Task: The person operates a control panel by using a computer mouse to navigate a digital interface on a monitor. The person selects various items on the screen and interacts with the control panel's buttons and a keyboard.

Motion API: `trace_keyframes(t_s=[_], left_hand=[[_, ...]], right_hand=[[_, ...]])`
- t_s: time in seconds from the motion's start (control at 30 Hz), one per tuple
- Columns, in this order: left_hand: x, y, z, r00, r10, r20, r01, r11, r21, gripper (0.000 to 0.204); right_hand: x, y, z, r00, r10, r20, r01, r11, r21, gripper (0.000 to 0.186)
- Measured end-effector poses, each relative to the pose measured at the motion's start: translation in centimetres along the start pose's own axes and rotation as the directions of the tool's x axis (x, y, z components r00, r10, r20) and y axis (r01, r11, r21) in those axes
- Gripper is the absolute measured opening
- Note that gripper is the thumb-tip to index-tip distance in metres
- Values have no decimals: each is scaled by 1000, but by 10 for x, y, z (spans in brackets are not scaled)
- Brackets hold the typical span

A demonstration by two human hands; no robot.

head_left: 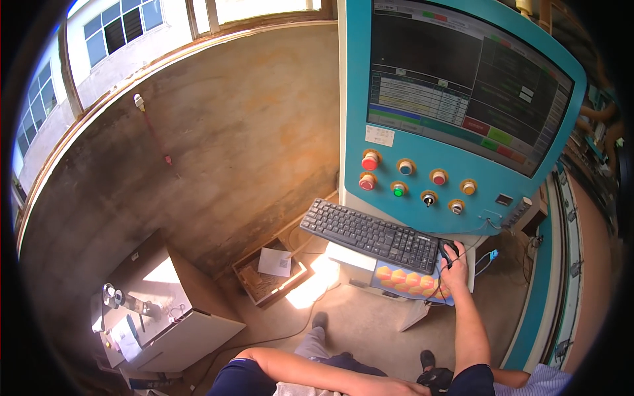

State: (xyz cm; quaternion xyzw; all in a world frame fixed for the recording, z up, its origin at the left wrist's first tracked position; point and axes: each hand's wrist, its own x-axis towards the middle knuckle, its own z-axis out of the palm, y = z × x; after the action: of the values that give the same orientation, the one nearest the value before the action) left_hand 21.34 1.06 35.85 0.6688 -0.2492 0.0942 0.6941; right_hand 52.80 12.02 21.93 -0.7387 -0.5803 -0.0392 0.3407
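My right hand (456,269) rests over a black computer mouse (448,253), fingers curled round it, at the right end of a black keyboard (370,231). A mouse pad with an orange and yellow hexagon pattern (408,280) lies in front of the keyboard. Across the lower edge runs my left forearm, pointing right. My left hand (401,387) is partly cut off there and its fingers are hidden. Above the keyboard stands a teal control console with a lit screen (422,99) and a panel of coloured buttons, among them a green button (399,190).
A wooden cabinet (198,317) with small items on top stands at the left. An open wooden box (264,290) holding paper sits against the wall. A cable crosses the floor. Machine rails (551,264) run along the right. A striped sleeve (549,381) shows at lower right.
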Motion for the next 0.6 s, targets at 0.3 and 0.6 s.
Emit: trace_keyframes(t_s=[0.3,0.6], left_hand=[[2,-2,0,1000,23,4,-23,1000,-4,44],[3,0,-2,1000,27,8,-27,1000,-15,44]], right_hand=[[-3,7,1,999,-34,-12,34,999,3,37],[-1,6,2,1000,-29,-8,28,1000,-7,37]])
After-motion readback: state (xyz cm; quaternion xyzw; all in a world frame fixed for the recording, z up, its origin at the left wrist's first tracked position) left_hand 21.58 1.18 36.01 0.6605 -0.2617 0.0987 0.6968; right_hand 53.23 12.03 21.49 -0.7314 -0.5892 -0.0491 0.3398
